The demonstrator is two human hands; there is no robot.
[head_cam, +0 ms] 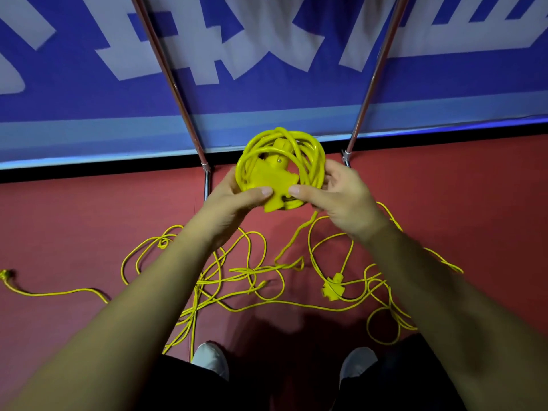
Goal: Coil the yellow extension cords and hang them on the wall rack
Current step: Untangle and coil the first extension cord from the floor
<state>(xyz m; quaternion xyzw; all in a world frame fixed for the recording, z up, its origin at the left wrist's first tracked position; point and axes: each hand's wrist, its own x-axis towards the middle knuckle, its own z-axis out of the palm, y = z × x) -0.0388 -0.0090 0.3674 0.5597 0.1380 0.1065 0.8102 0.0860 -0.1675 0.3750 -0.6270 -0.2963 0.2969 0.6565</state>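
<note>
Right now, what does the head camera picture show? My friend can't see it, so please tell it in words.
A person's left hand and right hand hold a coil of yellow cord, both thumbs on its socket block. Below, loose yellow cords lie tangled on the red floor, with a blue banner behind.

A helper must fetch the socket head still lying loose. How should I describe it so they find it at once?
Look at the red floor below the blue banner, where loose yellow cord lies tangled. In the tangle's right part lies a flat, lobed yellow socket block. Unlike the thin loops around it, it is solid; its twin sits up in the held coil.
</note>
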